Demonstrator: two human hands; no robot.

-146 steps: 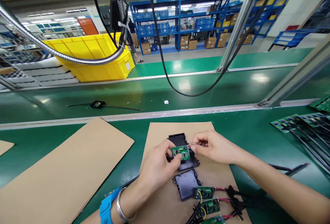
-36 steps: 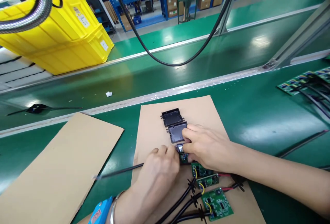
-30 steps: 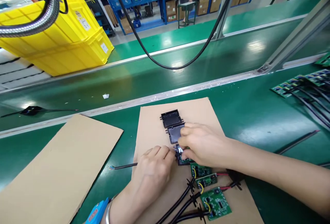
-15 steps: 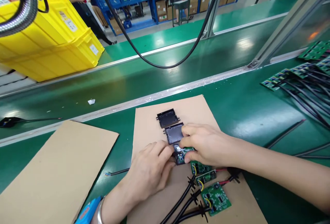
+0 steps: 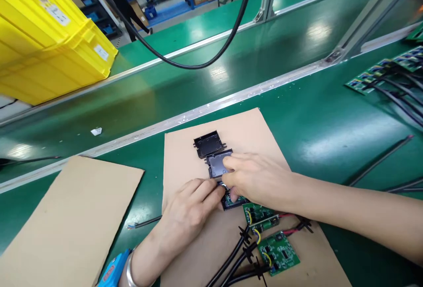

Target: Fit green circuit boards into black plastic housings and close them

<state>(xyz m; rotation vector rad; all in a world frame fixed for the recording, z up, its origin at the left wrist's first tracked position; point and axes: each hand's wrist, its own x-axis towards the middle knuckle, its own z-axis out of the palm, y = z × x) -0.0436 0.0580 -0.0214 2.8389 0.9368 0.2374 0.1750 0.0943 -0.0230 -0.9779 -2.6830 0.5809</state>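
A small black plastic case (image 5: 228, 208) lies on a cardboard sheet (image 5: 185, 159) with a green circuit board (image 5: 238, 200) inside it. My left hand (image 5: 193, 210) has its fingers closed at the case's left edge. From the right, my right hand (image 5: 256, 179) reaches over, its bent fingertips pressed together on the board's upper left part and hiding it. Just beyond, a second open black case (image 5: 216, 165) lies partly under my right fingers, and a third black case (image 5: 209, 143) sits farther back. Nearer me are wired circuit boards (image 5: 279, 251) with black cables (image 5: 229, 256).
Another cardboard sheet (image 5: 76, 207) lies to the left, beside a blue-handled tool (image 5: 114, 269). Boards with cables (image 5: 376, 77) are piled at the far right. Yellow bins (image 5: 62, 53) stand at the back left, and a black cable (image 5: 198, 65) hangs across the view.
The view has shifted slightly. My right fingertips have moved from the board's right side to its upper left, drawing closer to my left fingers. The left hand stays at the case.
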